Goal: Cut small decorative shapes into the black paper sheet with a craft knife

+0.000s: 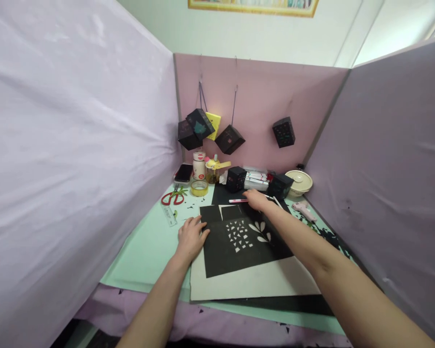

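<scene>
My left hand (193, 235) lies open, fingers spread, at the left edge of a black paper sheet (221, 261) with many small cut-outs and a leaf-sprig cut-out. Pale board (239, 285) shows beneath the sheet. Beyond its far edge, my right hand (255, 199) bends down over a pink and white pen (236, 200). Its fingers are partly hidden, so whether they grip the pen is unclear. A white pen-like stick (276, 202) lies just right of that hand. Smaller black paper pieces (210, 213) lie along the sheet's far side.
Red-handled scissors (173, 198), a clear ruler (169, 215) and a tape roll (199, 188) lie left. Black boxes (236, 179), markers (256, 180) and a lidded bowl (299, 182) line the back. A glue gun (303, 211) and black scraps (329, 237) lie right. Fabric walls enclose the table.
</scene>
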A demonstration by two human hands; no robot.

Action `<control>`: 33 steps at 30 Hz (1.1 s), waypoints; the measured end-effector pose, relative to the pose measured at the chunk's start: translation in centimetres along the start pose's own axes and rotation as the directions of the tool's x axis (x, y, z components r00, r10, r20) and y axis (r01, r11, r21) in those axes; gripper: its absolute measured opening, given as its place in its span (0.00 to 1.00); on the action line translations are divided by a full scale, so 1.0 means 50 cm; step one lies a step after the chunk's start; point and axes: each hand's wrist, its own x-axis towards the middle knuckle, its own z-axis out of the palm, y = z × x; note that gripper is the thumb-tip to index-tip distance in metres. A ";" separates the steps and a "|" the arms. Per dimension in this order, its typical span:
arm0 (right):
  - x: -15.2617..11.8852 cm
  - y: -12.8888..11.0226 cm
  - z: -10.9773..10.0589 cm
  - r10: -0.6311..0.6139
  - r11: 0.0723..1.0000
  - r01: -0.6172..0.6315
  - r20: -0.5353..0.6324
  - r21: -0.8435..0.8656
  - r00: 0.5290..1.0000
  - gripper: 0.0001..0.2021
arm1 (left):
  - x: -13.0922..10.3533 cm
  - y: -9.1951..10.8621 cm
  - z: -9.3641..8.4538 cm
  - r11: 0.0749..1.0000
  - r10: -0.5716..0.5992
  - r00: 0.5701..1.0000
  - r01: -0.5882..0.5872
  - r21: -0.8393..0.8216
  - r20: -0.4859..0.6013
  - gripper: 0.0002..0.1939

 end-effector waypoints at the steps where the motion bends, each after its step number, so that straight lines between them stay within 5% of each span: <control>1: 0.012 -0.014 0.004 -0.034 0.999 0.034 0.012 -0.005 0.999 0.17 | -0.002 0.000 0.000 1.000 0.004 1.000 -0.004 -0.004 -0.001 0.14; 7: 0.051 -0.035 0.014 -0.086 0.992 0.088 -0.027 0.095 0.996 0.17 | -0.005 -0.001 0.002 1.000 0.002 1.000 -0.002 -0.011 0.003 0.14; 12: 0.017 -0.020 0.016 0.017 0.897 0.077 -0.209 0.435 0.978 0.16 | -0.006 -0.001 0.002 1.000 0.012 1.000 -0.011 -0.023 0.027 0.15; 15: -0.030 -0.028 0.029 0.148 0.722 0.098 -0.291 0.685 0.945 0.13 | -0.006 -0.001 0.001 0.999 0.026 0.999 -0.024 -0.034 0.044 0.15; 18: -0.085 -0.052 0.046 0.260 0.440 0.146 -0.282 0.886 0.924 0.13 | -0.005 0.000 0.000 0.998 0.036 0.998 -0.034 -0.046 0.045 0.15; 24: -0.162 -0.099 0.044 0.258 -0.081 0.221 -0.194 0.972 0.946 0.20 | -0.006 0.008 0.005 0.993 0.067 0.998 -0.065 -0.094 0.017 0.13; 28: -0.175 -0.105 0.041 0.271 -0.233 0.246 -0.180 0.941 0.946 0.21 | -0.007 0.017 0.008 0.982 0.100 0.995 -0.098 -0.159 0.002 0.11; 33: -0.183 -0.111 0.067 0.308 -0.216 0.287 -0.213 0.933 0.927 0.18 | -0.003 0.033 0.002 0.947 0.105 0.994 -0.108 -0.304 -0.027 0.12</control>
